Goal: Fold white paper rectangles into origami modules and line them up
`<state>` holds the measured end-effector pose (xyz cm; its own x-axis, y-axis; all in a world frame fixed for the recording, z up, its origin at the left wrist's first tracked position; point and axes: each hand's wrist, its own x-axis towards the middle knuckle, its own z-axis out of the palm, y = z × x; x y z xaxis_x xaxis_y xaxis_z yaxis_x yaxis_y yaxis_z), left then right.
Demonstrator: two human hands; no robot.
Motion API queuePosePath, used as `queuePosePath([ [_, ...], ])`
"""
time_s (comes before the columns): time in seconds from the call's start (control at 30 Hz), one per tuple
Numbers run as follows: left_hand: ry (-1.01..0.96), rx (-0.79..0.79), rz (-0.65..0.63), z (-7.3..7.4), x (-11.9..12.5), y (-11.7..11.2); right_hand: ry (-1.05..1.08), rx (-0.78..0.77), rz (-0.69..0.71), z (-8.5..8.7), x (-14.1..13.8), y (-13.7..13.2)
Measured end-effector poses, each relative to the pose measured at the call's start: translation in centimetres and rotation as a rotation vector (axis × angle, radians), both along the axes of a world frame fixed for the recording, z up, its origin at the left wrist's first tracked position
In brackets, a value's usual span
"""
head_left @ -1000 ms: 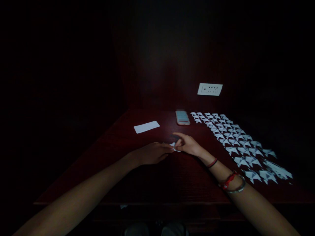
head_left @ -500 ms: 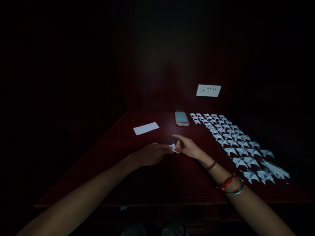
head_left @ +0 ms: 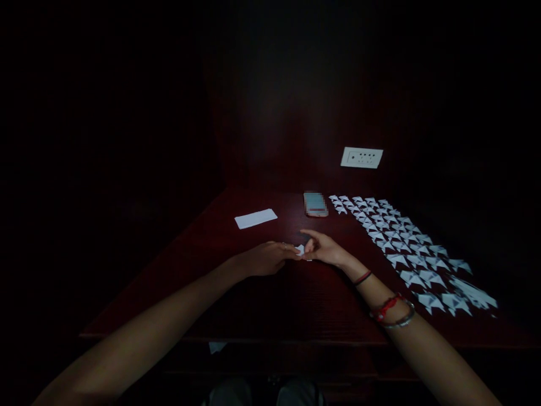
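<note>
Both of my hands meet over the middle of a dark red table (head_left: 296,304). My left hand (head_left: 264,258) and my right hand (head_left: 323,248) pinch a small white folded paper piece (head_left: 300,250) between their fingertips, low over the tabletop. The right index finger sticks out forward above the piece. Most of the paper is hidden by my fingers. Bracelets and a red thread sit on my right wrist.
Several folded white paper pieces (head_left: 406,248) lie in rows along the table's right side. A phone (head_left: 315,203) lies at the back centre, a flat white paper slip (head_left: 256,218) at the back left. A white socket plate (head_left: 362,157) is on the dark wall.
My hands have stayed pinched on the small paper piece, with only slight finger shifts. The view has moved a little.
</note>
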<state>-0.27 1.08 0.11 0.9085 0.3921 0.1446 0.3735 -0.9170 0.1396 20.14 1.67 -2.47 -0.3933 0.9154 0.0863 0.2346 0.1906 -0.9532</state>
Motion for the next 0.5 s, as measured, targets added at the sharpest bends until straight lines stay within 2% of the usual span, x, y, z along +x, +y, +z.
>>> queuePosePath([
  [0.27,-0.006,0.008,0.006,-0.1,0.2,0.1,0.001,-0.146,-0.065,1.2,-0.6,-0.3],
  [0.5,0.010,0.071,0.040,-0.4,0.3,-0.2,0.028,-0.189,-0.074,1.6,-0.4,-0.4],
])
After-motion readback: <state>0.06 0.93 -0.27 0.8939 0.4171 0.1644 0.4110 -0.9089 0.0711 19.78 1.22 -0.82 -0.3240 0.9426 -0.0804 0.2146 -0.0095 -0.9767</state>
